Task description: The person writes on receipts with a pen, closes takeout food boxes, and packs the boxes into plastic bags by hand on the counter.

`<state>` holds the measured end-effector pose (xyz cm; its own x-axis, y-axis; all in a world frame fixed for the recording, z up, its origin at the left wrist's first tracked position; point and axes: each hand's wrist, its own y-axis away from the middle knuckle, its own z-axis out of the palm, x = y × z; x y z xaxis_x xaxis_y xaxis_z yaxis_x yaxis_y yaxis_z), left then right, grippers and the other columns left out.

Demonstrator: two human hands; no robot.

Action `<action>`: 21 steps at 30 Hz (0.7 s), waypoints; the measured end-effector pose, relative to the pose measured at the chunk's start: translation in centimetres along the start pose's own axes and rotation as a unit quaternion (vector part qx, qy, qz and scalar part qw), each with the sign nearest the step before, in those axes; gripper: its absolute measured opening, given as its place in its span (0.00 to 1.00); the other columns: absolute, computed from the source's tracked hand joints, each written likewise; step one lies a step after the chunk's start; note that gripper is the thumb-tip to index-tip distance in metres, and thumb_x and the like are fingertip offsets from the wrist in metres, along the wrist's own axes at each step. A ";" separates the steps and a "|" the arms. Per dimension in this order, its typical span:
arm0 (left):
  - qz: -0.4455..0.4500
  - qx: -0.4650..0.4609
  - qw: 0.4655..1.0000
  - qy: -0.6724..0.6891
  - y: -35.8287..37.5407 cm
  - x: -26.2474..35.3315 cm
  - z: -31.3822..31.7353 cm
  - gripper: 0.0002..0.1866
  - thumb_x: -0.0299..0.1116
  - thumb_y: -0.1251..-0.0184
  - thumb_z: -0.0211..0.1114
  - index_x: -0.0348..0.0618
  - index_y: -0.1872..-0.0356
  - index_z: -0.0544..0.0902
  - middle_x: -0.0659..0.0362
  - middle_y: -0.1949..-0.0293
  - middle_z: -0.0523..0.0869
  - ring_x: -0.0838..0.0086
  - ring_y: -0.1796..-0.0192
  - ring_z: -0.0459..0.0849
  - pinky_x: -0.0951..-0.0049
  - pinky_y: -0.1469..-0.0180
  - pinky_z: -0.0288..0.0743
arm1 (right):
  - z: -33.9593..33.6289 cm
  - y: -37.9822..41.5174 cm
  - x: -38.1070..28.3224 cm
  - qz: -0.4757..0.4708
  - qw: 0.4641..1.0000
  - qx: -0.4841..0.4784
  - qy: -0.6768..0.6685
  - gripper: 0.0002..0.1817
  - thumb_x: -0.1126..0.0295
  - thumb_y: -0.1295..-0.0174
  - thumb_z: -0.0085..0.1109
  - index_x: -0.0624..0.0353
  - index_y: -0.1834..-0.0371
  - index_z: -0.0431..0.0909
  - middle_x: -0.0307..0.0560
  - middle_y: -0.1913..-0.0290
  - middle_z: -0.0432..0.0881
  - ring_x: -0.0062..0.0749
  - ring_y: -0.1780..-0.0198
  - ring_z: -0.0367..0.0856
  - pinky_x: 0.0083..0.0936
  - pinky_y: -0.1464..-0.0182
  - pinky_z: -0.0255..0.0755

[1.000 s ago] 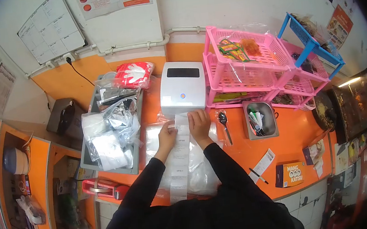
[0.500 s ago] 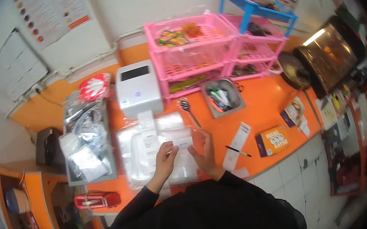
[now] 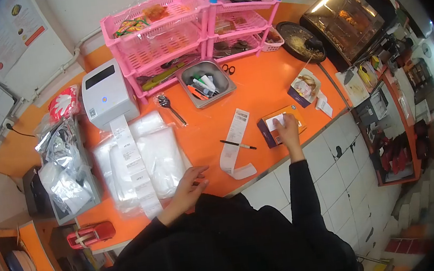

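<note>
My right hand (image 3: 287, 128) is on top of a small orange and purple box (image 3: 296, 119). Its fingers are curled against a white label (image 3: 276, 123) that lies on the box's upper face. Hovering near the front edge of the orange table, my left hand (image 3: 188, 189) is open, with its fingers apart and nothing in it. Beside it are a stack of clear plastic bags (image 3: 163, 155) and a long strip of printed labels (image 3: 133, 161) running out of the white label printer (image 3: 108, 93). A paper receipt (image 3: 235, 133) with a black pen (image 3: 238, 144) across it lies between my hands.
Behind stand pink basket racks (image 3: 158, 40), and a metal tray (image 3: 207, 96) holds markers. An open food box (image 3: 305, 88) and a round black pan (image 3: 300, 40) are at the right, by a lit display case (image 3: 346, 22). A red tape dispenser (image 3: 91, 235) sits front left.
My right hand has moved right, from in front of my chest to the orange box, and the white label is now on it. My left hand has opened and lowered. The view has swung right.
</note>
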<state>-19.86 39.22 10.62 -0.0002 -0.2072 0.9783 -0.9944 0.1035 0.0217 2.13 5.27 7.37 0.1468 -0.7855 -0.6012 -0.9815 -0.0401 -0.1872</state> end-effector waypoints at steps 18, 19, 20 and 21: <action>-0.014 0.072 0.997 0.014 2.5 -2.3 0.6 0.21 0.28 0.32 0.65 0.41 0.39 0.76 0.53 0.43 0.74 0.68 0.46 0.77 0.71 0.46 0.76 | 2.2 -3.4 1.0 0.136 0.977 -0.040 0.160 0.26 0.50 0.46 0.69 0.55 0.50 0.84 0.45 0.40 0.73 0.49 0.36 0.66 0.60 0.41 0.61; -0.015 0.073 0.997 0.012 2.6 -2.5 0.6 0.21 0.29 0.32 0.65 0.41 0.39 0.76 0.53 0.43 0.75 0.68 0.46 0.77 0.71 0.46 0.76 | 2.4 -3.3 1.1 0.131 0.976 -0.036 0.171 0.27 0.49 0.46 0.69 0.56 0.49 0.83 0.45 0.40 0.73 0.49 0.37 0.66 0.60 0.41 0.61; -0.015 0.074 0.997 0.010 2.6 -2.5 0.6 0.21 0.29 0.32 0.65 0.41 0.39 0.76 0.53 0.43 0.75 0.68 0.46 0.77 0.71 0.46 0.76 | 2.5 -3.3 1.1 0.126 0.975 -0.032 0.182 0.28 0.48 0.46 0.69 0.57 0.48 0.83 0.46 0.40 0.73 0.49 0.37 0.66 0.59 0.42 0.60; -0.015 0.076 0.997 0.007 2.6 -2.5 0.5 0.21 0.29 0.32 0.65 0.41 0.39 0.76 0.53 0.43 0.75 0.68 0.46 0.77 0.71 0.46 0.76 | 2.4 -3.1 0.9 0.119 0.975 -0.028 0.184 0.27 0.49 0.46 0.69 0.56 0.49 0.83 0.45 0.40 0.73 0.49 0.36 0.66 0.60 0.42 0.61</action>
<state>-22.50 39.50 8.09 0.0296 -0.1941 0.9805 -0.9985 -0.0506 0.0201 5.59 6.17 5.51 -0.1302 -0.9447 -0.3011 -0.9890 0.1451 -0.0275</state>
